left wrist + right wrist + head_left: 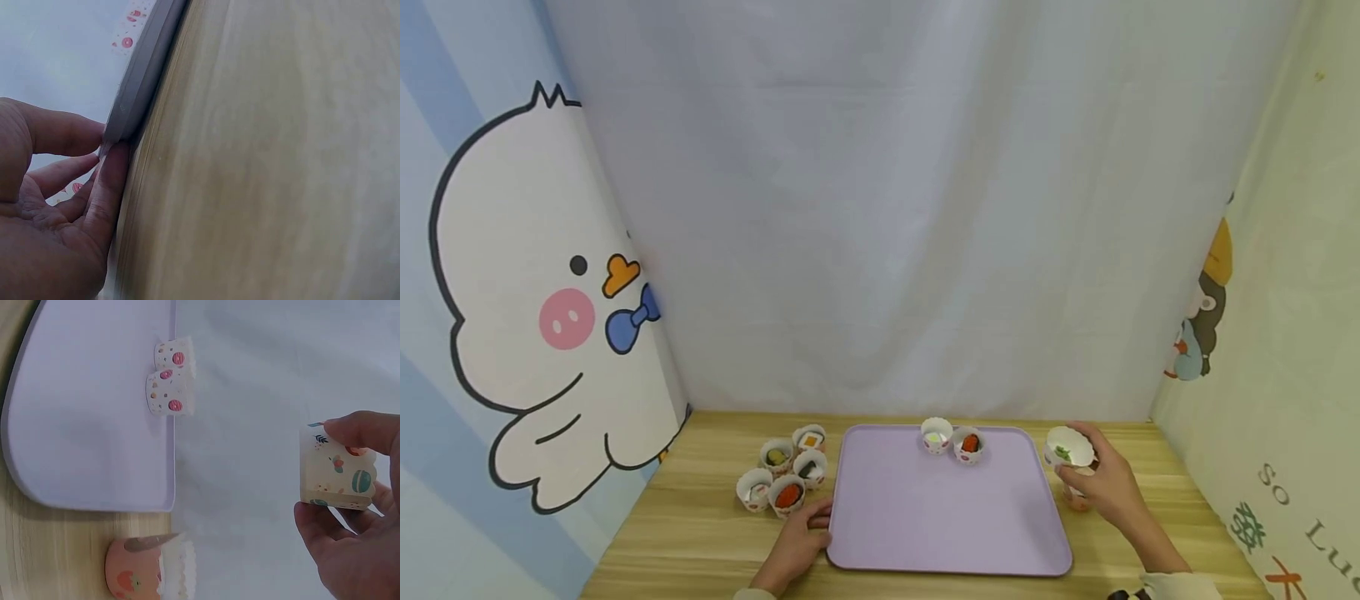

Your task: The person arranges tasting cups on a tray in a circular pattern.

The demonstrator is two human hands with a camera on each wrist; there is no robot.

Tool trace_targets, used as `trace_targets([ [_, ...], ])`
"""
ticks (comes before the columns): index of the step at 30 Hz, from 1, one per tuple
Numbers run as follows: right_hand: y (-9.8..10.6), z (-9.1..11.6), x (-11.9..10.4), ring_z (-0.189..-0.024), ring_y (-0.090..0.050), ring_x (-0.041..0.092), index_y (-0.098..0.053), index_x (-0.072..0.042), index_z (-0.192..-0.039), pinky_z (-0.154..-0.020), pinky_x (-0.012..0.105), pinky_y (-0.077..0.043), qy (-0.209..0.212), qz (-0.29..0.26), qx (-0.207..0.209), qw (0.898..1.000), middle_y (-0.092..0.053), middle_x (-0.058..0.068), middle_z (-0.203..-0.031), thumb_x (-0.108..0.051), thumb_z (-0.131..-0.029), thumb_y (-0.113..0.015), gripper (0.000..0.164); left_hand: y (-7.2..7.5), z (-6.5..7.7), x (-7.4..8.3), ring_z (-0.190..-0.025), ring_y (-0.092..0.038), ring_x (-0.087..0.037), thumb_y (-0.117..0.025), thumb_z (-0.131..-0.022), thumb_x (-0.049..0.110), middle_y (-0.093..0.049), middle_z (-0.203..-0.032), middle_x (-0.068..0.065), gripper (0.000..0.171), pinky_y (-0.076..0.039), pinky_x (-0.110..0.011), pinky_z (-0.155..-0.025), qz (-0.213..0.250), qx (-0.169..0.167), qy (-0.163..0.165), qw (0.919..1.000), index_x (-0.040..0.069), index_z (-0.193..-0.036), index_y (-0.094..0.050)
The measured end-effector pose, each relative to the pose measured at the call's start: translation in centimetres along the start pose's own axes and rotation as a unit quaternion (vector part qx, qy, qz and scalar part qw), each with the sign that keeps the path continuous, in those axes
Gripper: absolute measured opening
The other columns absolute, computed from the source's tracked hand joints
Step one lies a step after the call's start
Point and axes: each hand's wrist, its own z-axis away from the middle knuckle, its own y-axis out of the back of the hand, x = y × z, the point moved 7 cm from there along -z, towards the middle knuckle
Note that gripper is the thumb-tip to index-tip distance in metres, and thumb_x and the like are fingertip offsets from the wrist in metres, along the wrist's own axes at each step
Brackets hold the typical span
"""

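Note:
At the lilac tray (947,517), my left hand (799,542) pinches the left edge between thumb and fingers; the left wrist view shows them at the tray rim (140,81). Off the tray's right side, my right hand (1105,479) holds up a white paper baking cup (1070,447) with something green inside. Printed leaves and a green round shape show on that cup (337,465) in the right wrist view. Beneath it on the table is a pinkish paper cup (134,569), partly hidden by the hand in the head view.
Two paper cups stand at the tray's back edge, one with pale contents (936,437) and one with red contents (969,446). Several filled cups cluster left of the tray, including a red-filled cup (787,496). A pale curtain (887,250) hangs behind the wooden table (685,533).

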Motion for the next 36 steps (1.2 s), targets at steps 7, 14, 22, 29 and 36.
trace_targets([
  [7,-3.2,-0.9,-0.1,-0.098,-0.061,0.027,-0.044,-0.009,-0.141,-0.068,0.025,-0.05,-0.008,0.002,-0.015,1.0,-0.059,0.025,-0.121,-0.009,-0.083,-0.074,0.065,0.0,-0.3,-0.1,-0.106,-0.063,-0.034,-0.059,-0.072,-0.011,-0.062,-0.122,-0.028,0.061,-0.051,-0.019,-0.078,-0.01,0.0,0.002,1.0,-0.015,-0.132,-0.05],
  [14,-6.0,-1.9,1.0,-0.091,-0.06,0.021,-0.044,-0.012,-0.143,-0.067,0.027,-0.049,-0.036,-0.001,-0.023,0.999,-0.061,0.022,-0.12,-0.012,-0.083,-0.074,0.067,0.1,-0.3,0.1,-0.106,-0.063,-0.034,-0.059,-0.07,-0.011,-0.063,-0.12,-0.029,0.062,-0.051,-0.019,-0.078,-0.01,0.001,0.001,0.9999,-0.015,-0.132,-0.051],
  [22,-8.4,-2.5,2.4,-0.097,-0.06,0.025,-0.048,-0.009,-0.139,-0.076,0.031,-0.047,-0.051,0.028,-0.011,0.998,-0.063,0.021,-0.12,-0.014,-0.079,-0.076,0.067,0.0,-0.2,0.1,-0.106,-0.063,-0.034,-0.06,-0.071,-0.011,-0.061,-0.122,-0.029,0.061,-0.051,-0.019,-0.078,-0.011,-0.001,0.001,0.9999,-0.015,-0.132,-0.051],
  [29,-10.1,-2.9,3.7,-0.106,-0.06,0.033,-0.05,-0.008,-0.135,-0.085,0.042,-0.047,-0.076,0.047,-0.002,0.996,-0.061,0.024,-0.127,-0.015,-0.077,-0.077,0.064,-0.1,-0.2,0.0,-0.106,-0.063,-0.035,-0.06,-0.072,-0.011,-0.061,-0.123,-0.03,0.061,-0.051,-0.019,-0.078,-0.009,-0.003,0.002,1.0,-0.015,-0.132,-0.05],
  [36,-11.5,-3.2,4.2,-0.105,-0.06,0.034,-0.052,-0.002,-0.131,-0.086,0.044,-0.047,-0.08,0.044,-0.001,0.996,-0.061,0.026,-0.126,-0.011,-0.075,-0.078,0.062,-0.1,-0.2,0.1,-0.105,-0.063,-0.034,-0.059,-0.071,-0.011,-0.061,-0.123,-0.03,0.062,-0.051,-0.019,-0.078,-0.007,-0.002,-0.004,1.0,-0.016,-0.132,-0.05],
])
